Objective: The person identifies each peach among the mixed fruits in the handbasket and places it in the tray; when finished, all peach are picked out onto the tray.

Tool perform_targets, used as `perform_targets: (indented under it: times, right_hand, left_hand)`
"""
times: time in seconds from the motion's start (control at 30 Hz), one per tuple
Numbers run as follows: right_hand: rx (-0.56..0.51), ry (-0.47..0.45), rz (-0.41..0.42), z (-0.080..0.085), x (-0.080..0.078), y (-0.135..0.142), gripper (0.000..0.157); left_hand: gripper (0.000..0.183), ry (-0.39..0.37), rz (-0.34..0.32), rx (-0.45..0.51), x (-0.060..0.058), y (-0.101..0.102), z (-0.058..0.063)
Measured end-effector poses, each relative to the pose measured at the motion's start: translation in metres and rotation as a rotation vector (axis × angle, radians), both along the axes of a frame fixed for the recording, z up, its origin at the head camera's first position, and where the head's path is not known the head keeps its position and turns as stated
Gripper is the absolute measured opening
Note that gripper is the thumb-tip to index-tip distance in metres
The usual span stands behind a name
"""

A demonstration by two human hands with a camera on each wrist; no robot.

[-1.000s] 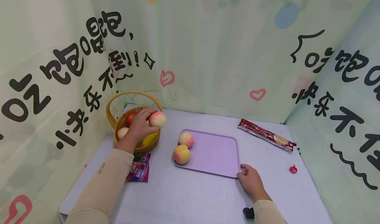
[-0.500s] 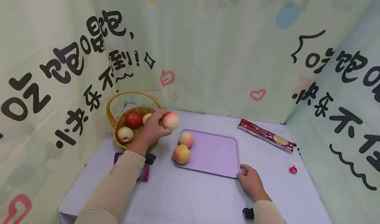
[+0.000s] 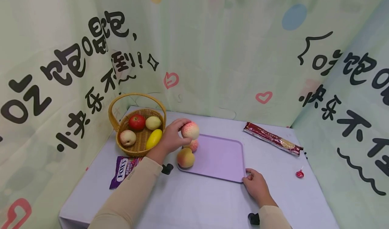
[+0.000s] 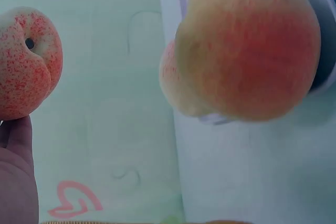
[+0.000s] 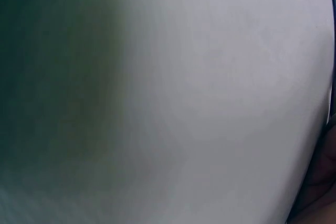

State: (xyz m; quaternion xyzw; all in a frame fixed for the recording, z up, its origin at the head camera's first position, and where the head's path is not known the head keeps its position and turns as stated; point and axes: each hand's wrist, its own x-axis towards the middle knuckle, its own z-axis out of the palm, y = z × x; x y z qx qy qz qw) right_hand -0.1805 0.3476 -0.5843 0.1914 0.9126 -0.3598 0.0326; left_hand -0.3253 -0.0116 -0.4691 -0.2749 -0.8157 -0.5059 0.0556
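My left hand point(image 3: 172, 138) holds a pink-speckled peach point(image 3: 190, 131) above the far left corner of a purple tray point(image 3: 220, 158). In the left wrist view this peach point(image 4: 29, 64) shows its stem hole, with the fingers under it. Two more peaches sit at the tray's left edge: a yellow-orange peach point(image 3: 185, 158) in front, and a speckled peach point(image 3: 193, 146) behind it, partly hidden by the held one. My right hand point(image 3: 257, 187) pinches the tray's near right corner. The right wrist view is mostly blurred, with a bit of the hand point(image 5: 320, 187) at its edge.
A wicker basket point(image 3: 138, 153) at the left holds several fruits, among them a red one point(image 3: 137, 122) and a yellow one point(image 3: 154, 139). A purple snack bag point(image 3: 123, 171) lies before it, partly under the left sleeve. Right of the tray are a long maroon packet point(image 3: 271, 138) and a red lollipop point(image 3: 299, 173).
My left hand has carried the speckled peach rightward from over the basket to over the tray's left end. The basket's fruits and the snack bag are more exposed. My right hand has stayed put.
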Motion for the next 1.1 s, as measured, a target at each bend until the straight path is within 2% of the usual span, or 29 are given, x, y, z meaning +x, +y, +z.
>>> perform_targets:
  times: [0.17,0.47,0.83,1.1]
  right_hand:
    - [0.003,-0.012,-0.001,-0.001,0.0,0.0,0.051]
    - [0.0,-0.007,0.003,0.0,0.0,0.0,0.051]
    - [0.003,-0.015,0.0,0.0,0.0,0.002,0.051]
    - [-0.006,-0.008,0.016,0.002,0.001,0.0,0.052]
  left_hand:
    - [0.06,-0.059,-0.021,0.028,0.003,0.015,-0.005]
    - [0.061,-0.161,-0.029,0.022,0.009,0.037,-0.012]
    - [0.059,-0.163,-0.071,-0.006,0.013,0.059,-0.025]
    - [0.061,-0.123,-0.102,-0.101,0.016,0.072,-0.028]
